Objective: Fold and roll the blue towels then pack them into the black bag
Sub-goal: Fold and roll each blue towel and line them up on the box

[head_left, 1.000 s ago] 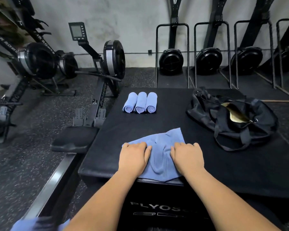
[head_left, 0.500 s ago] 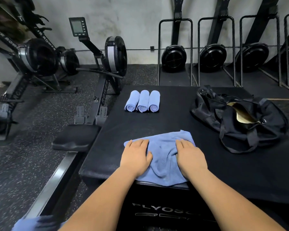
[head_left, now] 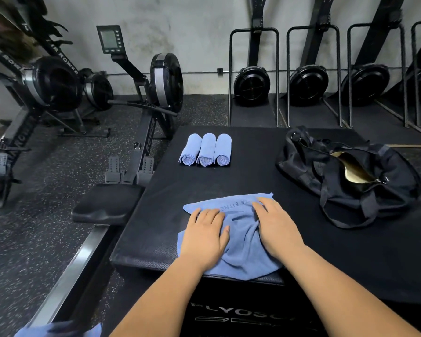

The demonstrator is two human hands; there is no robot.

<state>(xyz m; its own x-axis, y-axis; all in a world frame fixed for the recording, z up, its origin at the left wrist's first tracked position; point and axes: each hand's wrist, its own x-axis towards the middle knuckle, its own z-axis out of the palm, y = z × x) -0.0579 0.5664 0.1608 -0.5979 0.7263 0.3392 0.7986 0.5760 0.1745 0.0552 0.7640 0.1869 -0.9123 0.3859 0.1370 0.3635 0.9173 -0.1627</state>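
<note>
A loose blue towel (head_left: 241, 242) lies rumpled at the near edge of the black plyo box (head_left: 253, 176). My left hand (head_left: 206, 235) rests flat on its left side, fingers straight. On the towel's right side my right hand (head_left: 275, 224) presses down with fingers stretched forward. Three rolled blue towels (head_left: 206, 150) lie side by side at the box's far left. The black bag (head_left: 350, 176) sits on the right of the box, its zip open and a tan lining showing.
A rowing machine (head_left: 141, 110) and its seat (head_left: 107, 203) stand close to the box's left side. More rowers are stored upright along the back wall (head_left: 306, 83). More blue cloth (head_left: 58, 330) shows at the bottom left corner.
Both hands have slid forward over the towel, spreading its far edge farther up the box. Printed lettering now shows on the far part of the towel.
</note>
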